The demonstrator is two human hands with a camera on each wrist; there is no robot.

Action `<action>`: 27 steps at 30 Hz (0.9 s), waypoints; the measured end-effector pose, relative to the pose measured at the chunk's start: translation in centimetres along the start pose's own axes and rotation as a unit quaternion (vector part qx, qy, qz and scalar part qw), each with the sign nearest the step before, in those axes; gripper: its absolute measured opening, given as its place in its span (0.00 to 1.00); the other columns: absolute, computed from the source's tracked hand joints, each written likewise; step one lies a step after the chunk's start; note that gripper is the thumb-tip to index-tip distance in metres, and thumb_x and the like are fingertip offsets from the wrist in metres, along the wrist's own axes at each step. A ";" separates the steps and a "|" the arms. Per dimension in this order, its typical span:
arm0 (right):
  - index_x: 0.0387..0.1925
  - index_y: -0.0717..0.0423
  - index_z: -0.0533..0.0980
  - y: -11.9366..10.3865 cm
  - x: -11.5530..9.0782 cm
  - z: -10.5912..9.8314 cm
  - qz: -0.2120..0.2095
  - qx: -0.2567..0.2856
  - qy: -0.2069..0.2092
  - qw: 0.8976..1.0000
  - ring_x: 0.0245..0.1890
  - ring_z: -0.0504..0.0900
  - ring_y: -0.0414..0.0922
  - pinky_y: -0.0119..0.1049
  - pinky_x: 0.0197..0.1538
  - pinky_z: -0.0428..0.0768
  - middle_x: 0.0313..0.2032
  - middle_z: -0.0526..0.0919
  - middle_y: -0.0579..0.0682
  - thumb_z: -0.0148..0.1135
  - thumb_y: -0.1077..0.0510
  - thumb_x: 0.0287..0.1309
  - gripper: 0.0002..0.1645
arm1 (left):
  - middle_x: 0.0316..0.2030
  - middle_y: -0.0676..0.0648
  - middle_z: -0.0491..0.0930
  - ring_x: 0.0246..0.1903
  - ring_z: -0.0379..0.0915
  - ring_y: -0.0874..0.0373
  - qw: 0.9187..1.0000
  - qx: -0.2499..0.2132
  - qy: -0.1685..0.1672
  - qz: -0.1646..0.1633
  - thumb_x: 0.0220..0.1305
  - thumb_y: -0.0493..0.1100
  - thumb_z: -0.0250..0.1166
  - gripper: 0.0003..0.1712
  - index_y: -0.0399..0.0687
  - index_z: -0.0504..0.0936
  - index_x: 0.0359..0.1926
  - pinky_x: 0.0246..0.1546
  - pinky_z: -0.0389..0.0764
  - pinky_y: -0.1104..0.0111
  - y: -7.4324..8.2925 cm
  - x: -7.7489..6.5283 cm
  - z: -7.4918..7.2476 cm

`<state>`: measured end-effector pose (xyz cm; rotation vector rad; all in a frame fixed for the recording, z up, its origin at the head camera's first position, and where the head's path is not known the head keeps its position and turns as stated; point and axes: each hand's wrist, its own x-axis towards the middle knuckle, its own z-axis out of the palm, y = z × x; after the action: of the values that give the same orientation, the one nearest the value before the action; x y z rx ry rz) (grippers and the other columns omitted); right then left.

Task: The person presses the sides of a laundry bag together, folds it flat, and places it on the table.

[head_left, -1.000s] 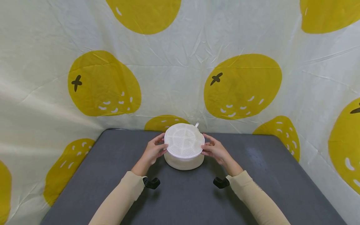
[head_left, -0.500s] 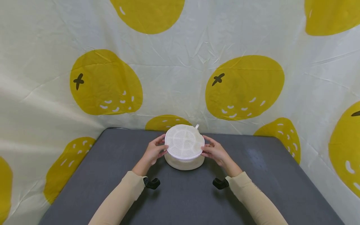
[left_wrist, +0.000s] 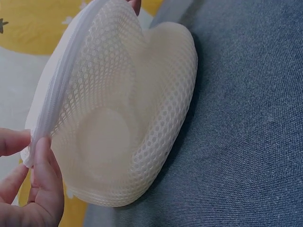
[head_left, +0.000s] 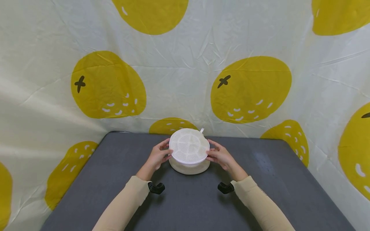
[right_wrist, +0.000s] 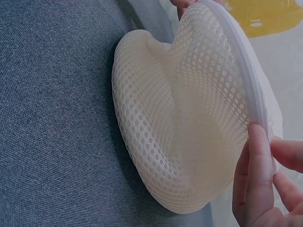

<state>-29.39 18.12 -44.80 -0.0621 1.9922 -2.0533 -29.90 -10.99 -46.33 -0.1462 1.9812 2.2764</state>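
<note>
A round cream mesh laundry bag (head_left: 189, 146) stands on the dark grey table in the head view, its bottom on the cloth and its top tilted toward me. A white rim (left_wrist: 56, 90) runs around the top, and a small white loop (head_left: 202, 130) sticks up at the back right. My left hand (head_left: 157, 155) pinches the rim at the left side, thumb in front. On the opposite side my right hand (head_left: 221, 155) pinches it too, thumb against fingers. The mesh side wall (right_wrist: 147, 127) sags and folds between rim and base. The bag's inside is unclear through the mesh.
The dark grey tabletop (head_left: 185, 205) extends all around the bag. Behind and beside it hangs a white curtain (head_left: 179, 86) printed with yellow fruit. A black wrist device (head_left: 156, 188) is strapped at the left sleeve, another black device (head_left: 226, 188) at the right.
The bag's rim has come down very slightly, with both hands still pinching its sides. The head view has shifted a little.
</note>
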 end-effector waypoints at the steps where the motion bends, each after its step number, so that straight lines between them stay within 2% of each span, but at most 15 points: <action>1: 0.80 0.63 0.52 0.0 0.0 0.0 0.001 0.001 0.001 1.000 0.33 0.84 0.38 0.33 0.41 0.86 0.38 0.79 0.52 0.56 0.72 0.71 0.42 | 0.58 0.40 0.70 0.38 0.76 0.59 1.000 0.001 0.001 -0.001 0.65 0.26 0.66 0.39 0.45 0.69 0.75 0.36 0.85 0.70 0.0 0.0 0.0; 11: 0.80 0.63 0.52 0.5 0.1 0.0 0.006 0.011 0.005 1.000 0.33 0.84 0.39 0.32 0.40 0.86 0.39 0.81 0.53 0.55 0.73 0.71 0.41 | 0.59 0.39 0.69 0.39 0.75 0.59 1.000 0.005 -0.002 -0.005 0.65 0.26 0.66 0.38 0.44 0.69 0.75 0.37 0.85 0.70 -0.4 0.0 0.0; 19: 0.79 0.62 0.53 0.5 0.2 0.1 0.009 0.015 0.005 1.000 0.33 0.85 0.39 0.32 0.39 0.86 0.39 0.82 0.53 0.57 0.73 0.70 0.42 | 0.58 0.39 0.69 0.39 0.76 0.59 1.000 0.015 -0.010 -0.002 0.67 0.27 0.66 0.38 0.43 0.67 0.76 0.38 0.85 0.69 -0.3 -0.2 -0.1; 27: 0.79 0.62 0.53 0.6 0.4 0.1 0.012 0.015 0.008 1.000 0.33 0.84 0.39 0.33 0.40 0.86 0.40 0.82 0.54 0.56 0.72 0.70 0.41 | 0.55 0.39 0.70 0.37 0.76 0.59 1.000 0.014 -0.004 0.002 0.66 0.27 0.65 0.38 0.43 0.68 0.75 0.36 0.84 0.71 -0.5 -0.1 -0.1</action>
<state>-29.68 17.91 -45.42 -0.0153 1.9626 -2.0737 -29.74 -11.00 -46.82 -0.1302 2.0119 2.2466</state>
